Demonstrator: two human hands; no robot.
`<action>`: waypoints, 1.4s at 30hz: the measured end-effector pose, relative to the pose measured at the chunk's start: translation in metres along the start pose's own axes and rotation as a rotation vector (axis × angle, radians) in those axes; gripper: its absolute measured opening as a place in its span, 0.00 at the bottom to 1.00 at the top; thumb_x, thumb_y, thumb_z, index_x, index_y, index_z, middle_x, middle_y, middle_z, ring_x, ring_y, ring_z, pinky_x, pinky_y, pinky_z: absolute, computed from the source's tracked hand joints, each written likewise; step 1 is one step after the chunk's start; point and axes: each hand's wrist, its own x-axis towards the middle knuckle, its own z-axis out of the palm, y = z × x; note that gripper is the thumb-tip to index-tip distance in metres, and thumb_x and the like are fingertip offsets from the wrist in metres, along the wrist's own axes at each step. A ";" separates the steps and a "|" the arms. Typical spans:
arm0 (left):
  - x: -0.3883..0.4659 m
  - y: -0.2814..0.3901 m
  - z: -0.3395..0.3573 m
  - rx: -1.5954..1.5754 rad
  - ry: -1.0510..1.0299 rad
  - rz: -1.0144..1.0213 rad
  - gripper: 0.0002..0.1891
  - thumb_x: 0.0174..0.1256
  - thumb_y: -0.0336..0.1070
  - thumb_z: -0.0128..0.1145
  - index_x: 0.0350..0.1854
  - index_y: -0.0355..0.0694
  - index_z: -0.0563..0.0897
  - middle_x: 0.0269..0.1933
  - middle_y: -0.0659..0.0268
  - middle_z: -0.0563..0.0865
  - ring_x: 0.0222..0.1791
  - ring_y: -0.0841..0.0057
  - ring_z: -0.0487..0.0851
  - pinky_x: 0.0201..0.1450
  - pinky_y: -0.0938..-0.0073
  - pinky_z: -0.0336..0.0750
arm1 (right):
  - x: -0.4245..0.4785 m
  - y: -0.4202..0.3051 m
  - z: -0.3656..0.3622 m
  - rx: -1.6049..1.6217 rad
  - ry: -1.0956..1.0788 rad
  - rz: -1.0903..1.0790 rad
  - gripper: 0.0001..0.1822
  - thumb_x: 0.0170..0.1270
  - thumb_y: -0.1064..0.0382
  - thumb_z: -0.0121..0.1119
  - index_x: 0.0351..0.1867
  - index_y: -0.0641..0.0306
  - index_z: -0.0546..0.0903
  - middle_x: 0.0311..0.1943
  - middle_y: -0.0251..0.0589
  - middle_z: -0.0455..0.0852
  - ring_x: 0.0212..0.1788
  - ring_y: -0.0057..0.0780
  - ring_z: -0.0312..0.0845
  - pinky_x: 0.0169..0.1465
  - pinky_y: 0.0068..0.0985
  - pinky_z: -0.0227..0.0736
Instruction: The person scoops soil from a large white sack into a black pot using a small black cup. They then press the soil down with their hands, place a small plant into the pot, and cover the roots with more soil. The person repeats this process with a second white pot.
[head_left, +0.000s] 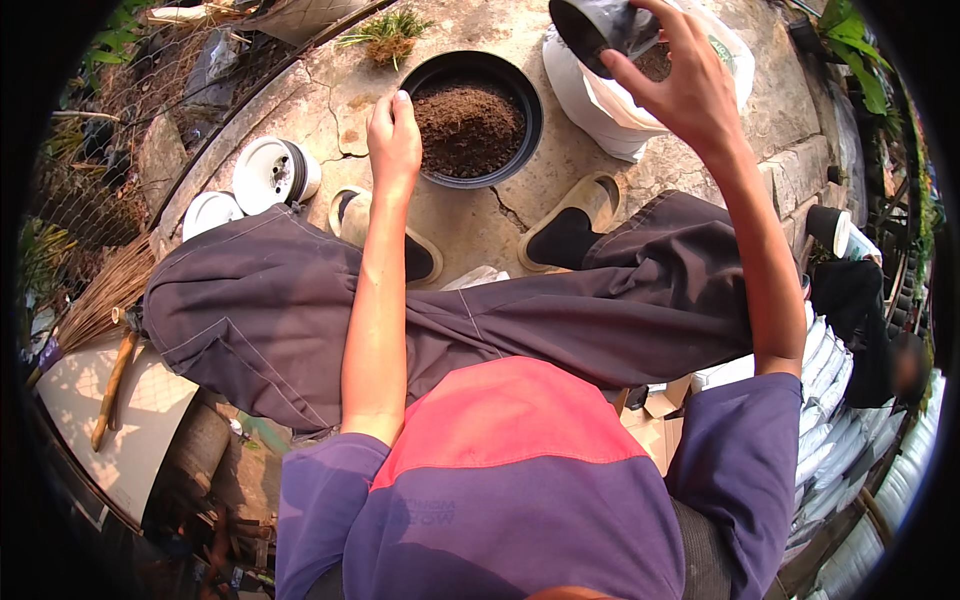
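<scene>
My left hand (394, 139) grips the left rim of a round black plastic pot (535, 112), which stands on the concrete between my feet. Brown soil (469, 124) is heaped inside it. Up at the right, my right hand (686, 82) holds a smaller black plastic container (589, 34), tilted with its dark mouth towards the left. Whether anything is inside that container cannot be seen. Beneath it stands an open white sack (600, 124), with some brown soil (654, 64) showing in its mouth.
A grassy plant (390, 34) with bare roots lies beyond the pot. Stacked white pots (262, 176) stand at left, near a twig broom (105, 292) and a wooden-handled tool (116, 390). Filled plastic bags (821, 427) are piled at right, near a person in dark clothing (851, 315).
</scene>
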 end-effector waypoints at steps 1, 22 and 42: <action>0.000 -0.001 0.001 0.003 0.002 0.003 0.20 0.78 0.44 0.48 0.38 0.28 0.79 0.31 0.52 0.81 0.33 0.65 0.78 0.42 0.63 0.72 | -0.004 -0.004 0.010 -0.194 0.119 -0.319 0.36 0.55 0.51 0.72 0.61 0.66 0.73 0.48 0.53 0.82 0.43 0.38 0.84 0.48 0.33 0.79; -0.002 0.000 0.003 0.280 0.188 0.202 0.15 0.76 0.41 0.50 0.43 0.32 0.82 0.37 0.51 0.82 0.39 0.60 0.78 0.49 0.63 0.73 | -0.025 -0.025 0.040 0.085 -0.102 -0.246 0.35 0.55 0.52 0.73 0.65 0.54 0.74 0.55 0.46 0.81 0.54 0.43 0.81 0.55 0.35 0.77; -0.036 0.065 0.025 0.639 -0.197 0.567 0.16 0.68 0.44 0.61 0.53 0.43 0.84 0.52 0.56 0.84 0.55 0.54 0.79 0.55 0.55 0.75 | -0.008 0.016 -0.005 0.071 0.051 -0.033 0.38 0.54 0.52 0.75 0.64 0.63 0.72 0.54 0.53 0.79 0.51 0.42 0.80 0.54 0.35 0.77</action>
